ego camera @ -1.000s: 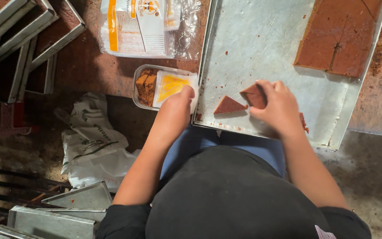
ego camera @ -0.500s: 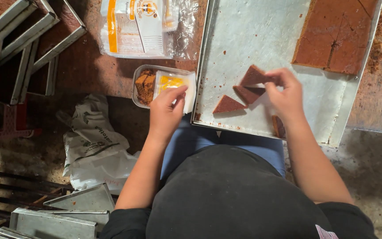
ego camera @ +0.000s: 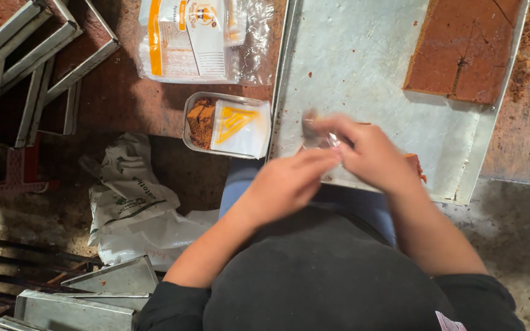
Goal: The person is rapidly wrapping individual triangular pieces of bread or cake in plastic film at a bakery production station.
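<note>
My left hand (ego camera: 289, 184) and my right hand (ego camera: 369, 153) meet over the front edge of a big metal tray (ego camera: 351, 61). Between their fingers they pinch a small clear wrapper (ego camera: 319, 136), blurred by motion, with something dark in it. The cut brown triangles are hidden under my hands, apart from one orange-brown corner (ego camera: 413, 164) showing past my right wrist. A large brown slab (ego camera: 461, 49) with cut lines lies in the tray's far right corner.
A small metal tin (ego camera: 194, 104) left of the tray holds brown pieces and a white and yellow packet (ego camera: 239, 127). A clear bag of packets (ego camera: 197, 37) lies beyond it. White plastic bags (ego camera: 136, 208) and metal trays (ego camera: 93, 294) lie on the floor, with metal frames (ego camera: 26, 61) at top left.
My left hand moved right from beside the tin to join my right hand. My right hand drew back from the triangles, and both now grip a wrapper.
</note>
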